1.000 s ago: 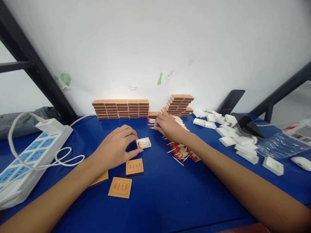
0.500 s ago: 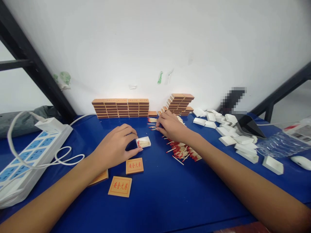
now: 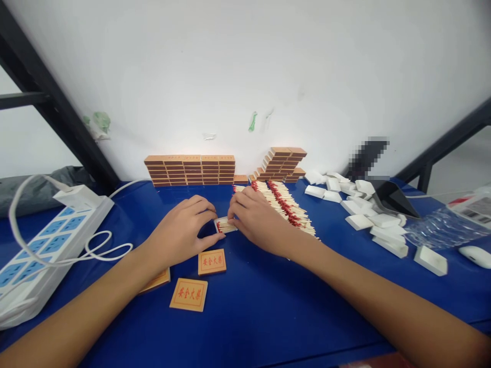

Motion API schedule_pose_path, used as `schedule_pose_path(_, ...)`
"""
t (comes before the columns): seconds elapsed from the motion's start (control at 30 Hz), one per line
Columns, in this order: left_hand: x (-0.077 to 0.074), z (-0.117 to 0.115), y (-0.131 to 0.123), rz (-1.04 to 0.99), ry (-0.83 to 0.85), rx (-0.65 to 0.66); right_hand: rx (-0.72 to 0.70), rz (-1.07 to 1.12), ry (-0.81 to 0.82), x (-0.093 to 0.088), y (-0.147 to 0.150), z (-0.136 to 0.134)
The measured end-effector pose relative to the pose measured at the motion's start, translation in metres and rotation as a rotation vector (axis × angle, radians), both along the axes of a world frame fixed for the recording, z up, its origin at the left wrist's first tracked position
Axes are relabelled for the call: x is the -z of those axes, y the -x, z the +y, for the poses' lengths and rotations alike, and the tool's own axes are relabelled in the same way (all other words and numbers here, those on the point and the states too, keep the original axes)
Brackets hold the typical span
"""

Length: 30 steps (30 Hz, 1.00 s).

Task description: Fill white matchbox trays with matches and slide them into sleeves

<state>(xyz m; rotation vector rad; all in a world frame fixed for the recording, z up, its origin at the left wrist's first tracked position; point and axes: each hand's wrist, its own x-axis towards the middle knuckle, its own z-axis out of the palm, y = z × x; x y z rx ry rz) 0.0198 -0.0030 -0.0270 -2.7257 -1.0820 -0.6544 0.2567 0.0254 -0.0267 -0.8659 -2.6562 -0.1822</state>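
Note:
A small white matchbox tray (image 3: 231, 231) with red-headed matches (image 3: 224, 225) in it lies on the blue table. My left hand (image 3: 184, 227) grips its left end between thumb and fingers. Over the tray's right end my right hand (image 3: 256, 217) is bent with fingers together; its fingertips are partly hidden, and what they hold does not show. Behind and beside that hand spreads a big pile of loose matches (image 3: 289, 204). Nearer to me lie two orange matchboxes with red lettering, one upper box (image 3: 212, 261) and one lower box (image 3: 188, 294). Another orange box (image 3: 159, 280) is partly covered by my left forearm.
Stacked matchboxes (image 3: 190, 171) stand against the wall, with a stepped stack (image 3: 284, 163) to their right. Several white trays (image 3: 358, 204) are heaped at the right near a black object (image 3: 395, 198) and clear plastic (image 3: 441, 230). A white power strip (image 3: 57, 240) with cables lies left.
My right hand has moved left and toward me, from the match pile to the matchbox tray. My left hand stays at the tray.

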Motion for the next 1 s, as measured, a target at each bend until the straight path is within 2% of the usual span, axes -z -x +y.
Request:
schedule_pose_path(0.17,-0.001,-0.001,0.001,-0.001,0.002,0.0,-0.015,0.083,0.032,0.0,0.0,0.005)
schedule_pose_path(0.3,-0.001,0.0,0.0,-0.022,0.012,0.012,0.136,0.163,-0.013,0.002,-0.014,0.029)
schedule_pose_path(0.43,-0.001,0.0,0.001,-0.048,0.022,0.011,0.227,0.113,-0.004,0.011,-0.024,0.05)
schedule_pose_path(0.77,0.001,0.001,0.002,-0.016,0.023,0.002,0.197,0.065,0.08,0.022,-0.026,0.07)
schedule_pose_path(1.0,0.0,0.001,0.002,-0.01,0.022,-0.009,0.187,0.067,0.119,0.011,-0.026,0.06)
